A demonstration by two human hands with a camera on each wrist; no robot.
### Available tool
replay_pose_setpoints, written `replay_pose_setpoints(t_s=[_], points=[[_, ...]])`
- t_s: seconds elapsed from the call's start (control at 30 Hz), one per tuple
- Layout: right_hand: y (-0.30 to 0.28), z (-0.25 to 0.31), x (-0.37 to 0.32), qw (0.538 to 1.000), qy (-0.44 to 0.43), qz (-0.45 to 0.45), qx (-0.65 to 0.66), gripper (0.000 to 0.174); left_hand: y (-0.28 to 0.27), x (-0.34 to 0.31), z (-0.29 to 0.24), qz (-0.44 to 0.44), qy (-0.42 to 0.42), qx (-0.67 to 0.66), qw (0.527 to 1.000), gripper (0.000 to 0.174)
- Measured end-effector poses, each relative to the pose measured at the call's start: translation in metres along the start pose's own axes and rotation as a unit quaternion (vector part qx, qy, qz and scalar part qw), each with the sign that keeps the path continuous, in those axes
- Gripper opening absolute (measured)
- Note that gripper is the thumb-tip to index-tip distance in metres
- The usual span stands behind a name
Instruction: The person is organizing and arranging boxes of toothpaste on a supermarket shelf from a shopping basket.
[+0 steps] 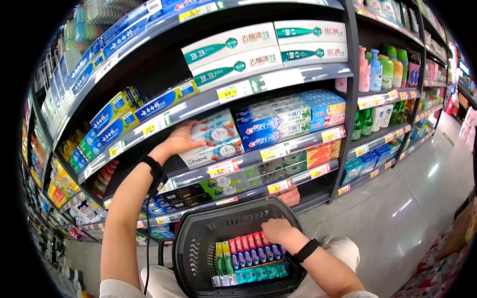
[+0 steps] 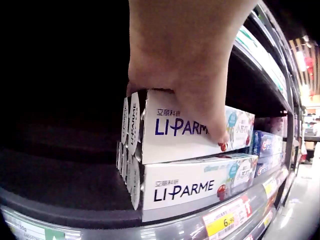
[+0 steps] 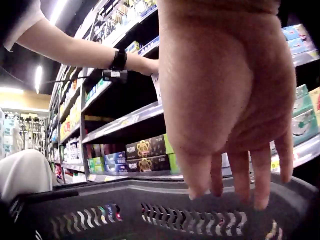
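In the head view, my left hand [image 1: 180, 140] reaches onto a shelf and grips the upper layer of white LIPARME toothpaste boxes [image 1: 213, 133]. The left wrist view shows its thumb pressed on the front face of the nearest upper box [image 2: 167, 132]; the other fingers are hidden behind. Beneath lies a second layer of the same boxes [image 2: 187, 189]. My right hand [image 1: 279, 231] hangs over the black basket [image 1: 201, 223], near its far right rim. In the right wrist view, its fingers [image 3: 260, 180] point loosely down and hold nothing. Toothpaste boxes [image 1: 248, 253] stand in rows inside the basket.
Blue Crest boxes [image 1: 271, 131] sit right of the LIPARME stack. Large white boxes [image 1: 233, 49] fill the shelf above, and yellow price tags line the shelf edge [image 1: 191, 180]. A dark upright post [image 1: 350, 74] divides the shelving from bottles [image 1: 385, 69] at right.
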State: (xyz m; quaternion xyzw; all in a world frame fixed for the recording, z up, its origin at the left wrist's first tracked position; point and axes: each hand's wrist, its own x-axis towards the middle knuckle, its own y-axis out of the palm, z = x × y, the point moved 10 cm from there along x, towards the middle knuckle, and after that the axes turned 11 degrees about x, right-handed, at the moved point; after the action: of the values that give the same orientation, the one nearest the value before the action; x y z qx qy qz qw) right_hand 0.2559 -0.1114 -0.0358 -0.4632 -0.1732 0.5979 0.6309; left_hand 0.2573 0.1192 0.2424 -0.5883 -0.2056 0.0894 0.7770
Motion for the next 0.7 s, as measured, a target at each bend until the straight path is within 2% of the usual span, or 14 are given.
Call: replay_pose_setpoints(t_s=[0.03,0.07,0.13,0.2,0.27,0.33,0.4,0.43,0.47,0.53,0.57,0.6,0.67,0.7], points=[[0.001,0.009,0.001,0.999,-0.034,-0.005,-0.019,0.025,0.008,0.006,0.018,-0.047,0.025,-0.004,0.999,0.082],[0.003,0.01,-0.001,0.999,-0.035,0.002,-0.013,0.025,0.008,0.004,0.031,-0.04,-0.023,-0.04,0.998,0.084],[0.001,0.023,-0.009,0.997,-0.08,-0.008,0.018,0.024,0.017,0.005,0.072,-0.064,-0.12,0.008,0.991,0.085],[0.005,0.02,-0.01,0.997,-0.07,0.0,0.02,0.024,0.016,-0.006,0.092,-0.029,-0.223,0.069,0.972,0.09],[0.013,0.006,-0.006,1.0,-0.022,0.015,-0.001,0.024,0.015,-0.015,0.103,0.003,-0.255,0.088,0.963,0.094],[0.018,-0.001,-0.004,1.0,-0.016,0.019,-0.011,0.026,0.028,-0.019,0.126,0.011,-0.262,0.083,0.961,0.093],[0.018,-0.006,-0.003,1.0,-0.017,-0.008,0.003,0.027,0.026,-0.027,0.143,-0.012,-0.305,0.123,0.944,0.083],[0.021,-0.011,-0.004,1.0,-0.002,0.004,0.007,0.028,0.035,-0.029,0.152,0.028,-0.324,0.117,0.938,0.082],[0.022,-0.01,-0.005,1.0,-0.001,0.005,0.002,0.028,0.041,-0.028,0.163,0.027,-0.327,0.113,0.938,0.082],[0.027,-0.015,-0.005,0.999,0.025,0.026,-0.016,0.024,0.048,-0.012,0.172,-0.003,-0.251,0.176,0.952,0.08],[0.032,-0.016,-0.004,0.997,0.032,0.063,-0.03,0.025,0.053,-0.009,0.174,0.042,-0.27,0.148,0.951,0.076],[0.034,-0.02,-0.001,0.997,0.041,0.06,-0.024,0.026,0.053,-0.005,0.179,0.039,-0.271,0.145,0.951,0.076],[0.035,-0.021,0.004,0.998,0.016,0.055,-0.027,0.029,0.072,0.008,0.177,0.06,-0.21,0.019,0.976,0.076],[0.035,-0.023,0.008,0.998,0.02,0.058,-0.029,0.029,0.076,0.011,0.173,0.067,-0.192,-0.002,0.979,0.079]])
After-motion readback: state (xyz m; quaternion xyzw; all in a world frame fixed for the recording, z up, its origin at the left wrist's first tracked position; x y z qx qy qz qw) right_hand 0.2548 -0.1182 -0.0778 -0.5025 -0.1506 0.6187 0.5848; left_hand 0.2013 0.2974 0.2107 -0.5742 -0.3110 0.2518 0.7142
